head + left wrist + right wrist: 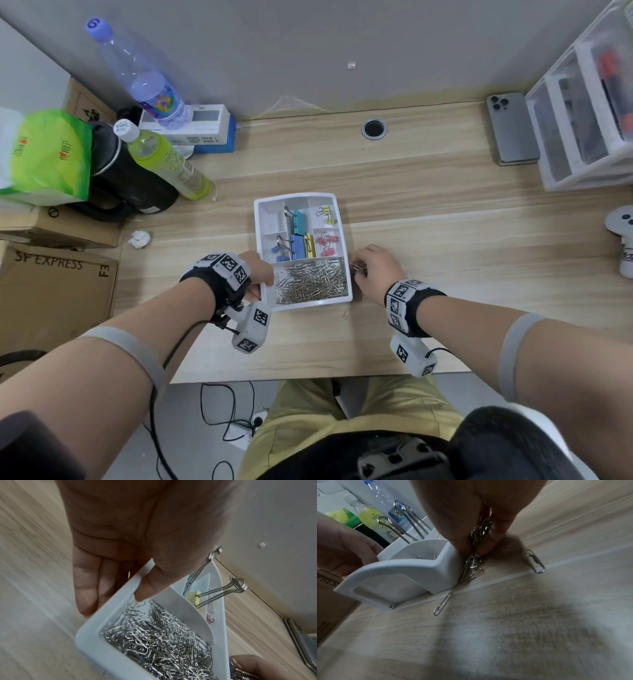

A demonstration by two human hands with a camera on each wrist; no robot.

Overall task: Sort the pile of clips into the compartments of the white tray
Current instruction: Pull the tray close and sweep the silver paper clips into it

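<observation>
From the head camera, a white tray (302, 198) sits at the centre of the wooden surface (428, 219), its near compartment heaped with silver paper clips (310, 282). Behind that, a middle compartment holds large binder clips (298, 236) in teal, blue and yellow with steel handles raised; small yellow clips (327, 214) lie at the tray's 1 o'clock corner, pink clips (325, 244) at its 3 o'clock, small blue clips (278, 250) at its 9 o'clock. The left hand (258, 274) grips the tray's 8 o'clock rim. The right hand (375, 265), just beside the tray's 4 o'clock edge, pinches a bunch (357, 268) of clips. One stray clip (345, 314) lies on the surface at the tray's 5 o'clock.

From the left wrist, the left hand (130, 536) clamps the tray (96, 635) wall, thumb inside over the rim, fingers (85, 588) outside. The paper clips (159, 642) gleam in a tangled silver mass; binder clips (221, 591) stand beyond the divider.

From the right wrist, the right hand (471, 507) has its thumb and fingers (489, 546) closed on the bunch (475, 561), whose lower end touches the surface (539, 615) against the tray (406, 577) wall. Two loose clips lie nearby: the stray clip (442, 603) at the tray's foot, another clip (536, 561) at 3 o'clock of the fingers.
</observation>
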